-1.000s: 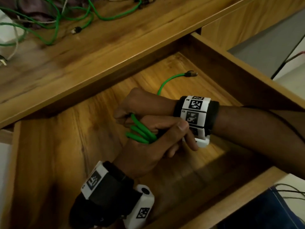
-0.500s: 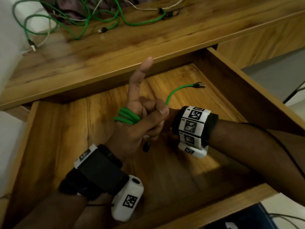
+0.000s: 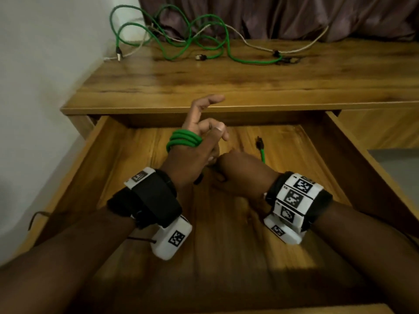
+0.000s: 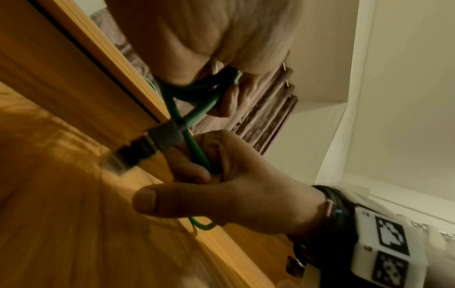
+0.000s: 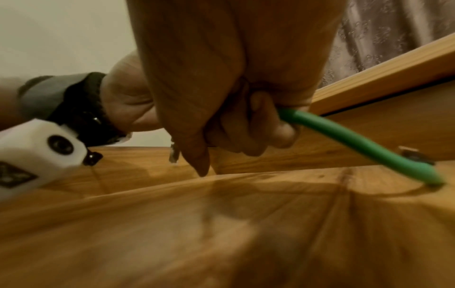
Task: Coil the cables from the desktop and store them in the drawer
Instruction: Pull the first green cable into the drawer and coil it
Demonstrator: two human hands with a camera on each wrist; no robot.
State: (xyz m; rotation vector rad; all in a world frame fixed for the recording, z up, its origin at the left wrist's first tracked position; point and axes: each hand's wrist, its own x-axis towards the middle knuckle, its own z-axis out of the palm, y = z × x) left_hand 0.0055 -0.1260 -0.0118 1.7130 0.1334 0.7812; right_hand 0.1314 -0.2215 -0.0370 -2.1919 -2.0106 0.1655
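My left hand [image 3: 192, 150], mid-frame over the open drawer [image 3: 353, 177], carries the green cable [image 3: 183, 139] looped round its fingers; my right hand [image 3: 238, 168] grips the free tail. Recommendation: keep the tail taut, lay each turn flat, tuck the plug [image 3: 259, 141] last.

- I am seeing a dark purplish curtain [image 3: 294, 17] hanging in folds behind the desk, reaching down to its back edge.
- I am looking at a plain white wall [image 3: 45, 53] running along the left side.
- I am noticing a grey patch of floor [image 3: 394, 164] showing at the right, below the wooden cabinet front [image 3: 374, 128].
- I am catching the white ceiling [image 4: 406, 78] in the left wrist view, meeting the wall above the curtain.
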